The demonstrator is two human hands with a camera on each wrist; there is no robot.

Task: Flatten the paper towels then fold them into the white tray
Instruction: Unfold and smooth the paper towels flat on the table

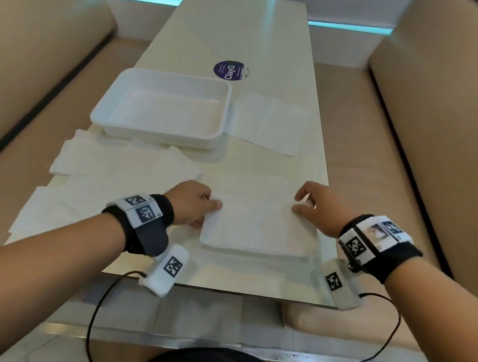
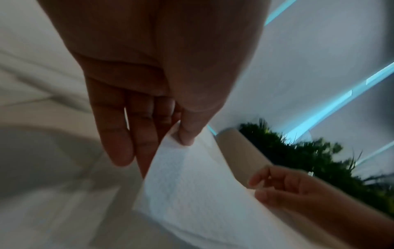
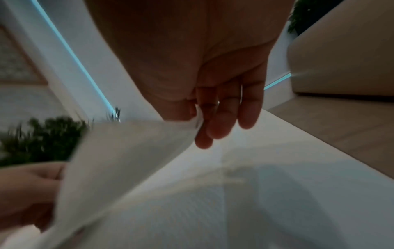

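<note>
A white paper towel lies near the table's front edge, its near half doubled over towards the far side. My left hand pinches its left corner between thumb and fingers. My right hand pinches the right corner the same way. Both wrist views show the sheet lifted and curved between the hands. The white tray stands beyond, left of centre, with nothing in it.
Several flat paper towels lie overlapping at the table's left, in front of the tray. Another sheet lies right of the tray. A round purple sticker marks the table further back. Beige sofas flank both sides.
</note>
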